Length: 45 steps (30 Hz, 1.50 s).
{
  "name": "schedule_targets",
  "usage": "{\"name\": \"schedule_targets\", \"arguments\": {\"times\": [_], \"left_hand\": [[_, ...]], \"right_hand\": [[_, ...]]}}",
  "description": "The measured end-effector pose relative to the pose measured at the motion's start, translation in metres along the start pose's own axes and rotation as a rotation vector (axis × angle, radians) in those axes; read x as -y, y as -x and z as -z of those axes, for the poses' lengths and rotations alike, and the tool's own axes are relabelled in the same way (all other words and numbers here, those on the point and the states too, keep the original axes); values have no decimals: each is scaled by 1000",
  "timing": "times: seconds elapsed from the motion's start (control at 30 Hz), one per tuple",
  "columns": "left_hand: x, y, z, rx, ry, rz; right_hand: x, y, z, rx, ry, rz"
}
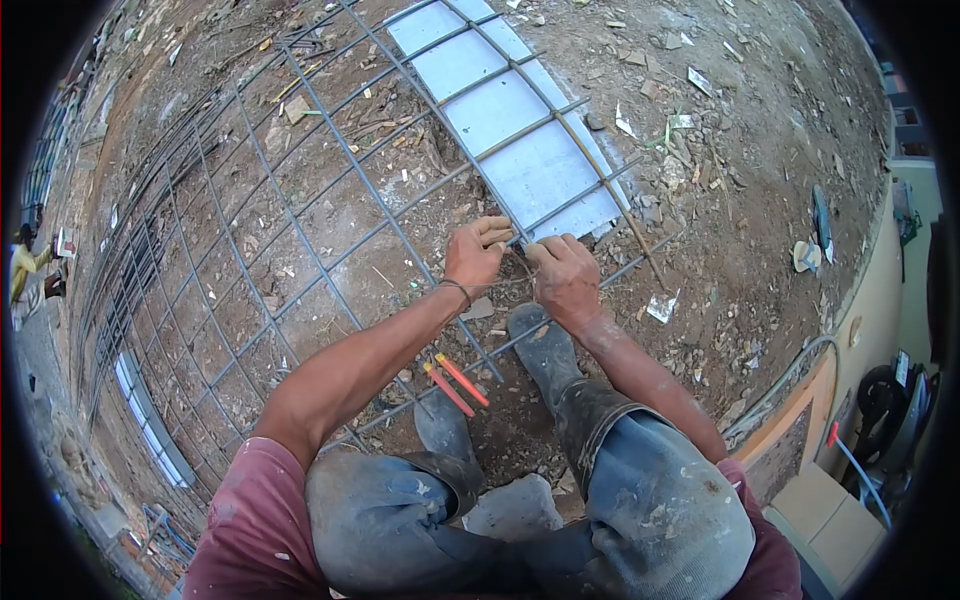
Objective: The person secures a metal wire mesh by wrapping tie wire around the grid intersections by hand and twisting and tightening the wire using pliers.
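Note:
A grid of steel bars [325, 270] lies over the dirt, crossing a pale blue-white sheet [545, 165] at the top. At the sheet's near end, my left hand [477, 255] has its fingers bent around a bar at a crossing. My right hand [566, 278] is close beside it, fingers curled and pressed together at the same bar; what it pinches is too small to make out. Pliers with red and yellow handles [458, 384] rest between my forearms, above my left boot [443, 425].
A person [28, 270] in yellow is at the far left edge. Long bars [135, 245] are bundled at the left, near another pale sheet [150, 420]. A hose [790, 380] and a motorcycle [885, 420] are at the right. Rubble and scraps litter the ground.

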State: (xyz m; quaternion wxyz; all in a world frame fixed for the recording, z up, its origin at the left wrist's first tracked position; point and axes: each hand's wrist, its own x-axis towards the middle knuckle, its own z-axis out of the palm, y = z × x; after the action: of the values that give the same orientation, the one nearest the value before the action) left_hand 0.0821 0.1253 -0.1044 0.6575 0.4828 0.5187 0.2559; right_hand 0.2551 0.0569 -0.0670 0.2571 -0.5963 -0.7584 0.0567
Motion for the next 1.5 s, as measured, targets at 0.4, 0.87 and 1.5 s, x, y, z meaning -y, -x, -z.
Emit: {"name": "schedule_targets", "arguments": {"times": [0.4,0.87,1.5], "left_hand": [[0,-2,7,64,-50,-8],[0,-5,4,12,-107,4],[-3,-17,19,222,-1,90]], "right_hand": [[5,-14,3,71,-562,-369],[1,-25,-15,31,-222,-68],[-3,-40,-10,-1,-365,-288]]}}
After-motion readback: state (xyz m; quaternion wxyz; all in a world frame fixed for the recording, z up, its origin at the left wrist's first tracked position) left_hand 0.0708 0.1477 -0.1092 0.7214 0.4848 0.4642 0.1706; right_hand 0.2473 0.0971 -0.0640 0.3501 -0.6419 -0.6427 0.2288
